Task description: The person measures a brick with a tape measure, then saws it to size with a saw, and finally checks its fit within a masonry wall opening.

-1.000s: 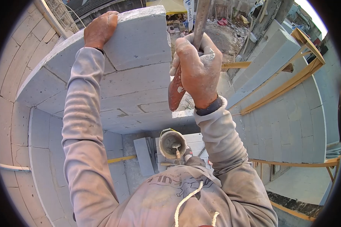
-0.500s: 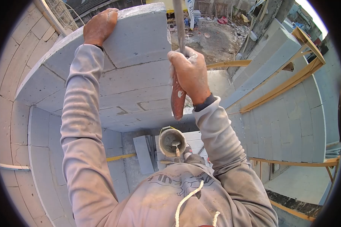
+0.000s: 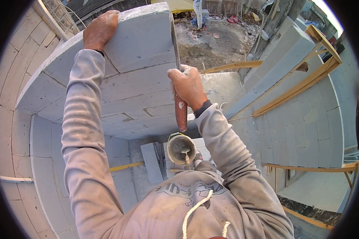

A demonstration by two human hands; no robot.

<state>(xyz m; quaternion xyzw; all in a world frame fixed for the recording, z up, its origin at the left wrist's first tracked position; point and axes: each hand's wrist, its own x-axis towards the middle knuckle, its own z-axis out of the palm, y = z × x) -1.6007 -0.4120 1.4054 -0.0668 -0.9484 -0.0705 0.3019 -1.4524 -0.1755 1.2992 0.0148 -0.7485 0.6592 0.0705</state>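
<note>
My left hand [image 3: 100, 32] grips the top edge of a pale grey lightweight concrete block [image 3: 141, 42] at the upper end of the wall. My right hand [image 3: 190, 88] is closed round a long-bladed hand tool, its worn red-brown handle [image 3: 181, 113] pointing down towards me. Its narrow metal blade [image 3: 174, 42] shows nearly edge-on and runs upright along the block's right end. Grey dust marks the fingers of both hands. Below the wall stands a bucket [image 3: 170, 150] of grey mortar with a small trowel [image 3: 186, 154] in it.
Loose block slabs [image 3: 150, 159] lean near the bucket. To the right, a wooden frame [image 3: 299, 85] braces another block wall [image 3: 303, 131]. A yellow bar [image 3: 127, 166] is low on the left. Rubble ground [image 3: 211, 44] lies beyond the wall.
My right hand has moved left and slightly down, bringing the blade from apart from the block to its right end. My left hand has shifted slightly left in view, still on the block.
</note>
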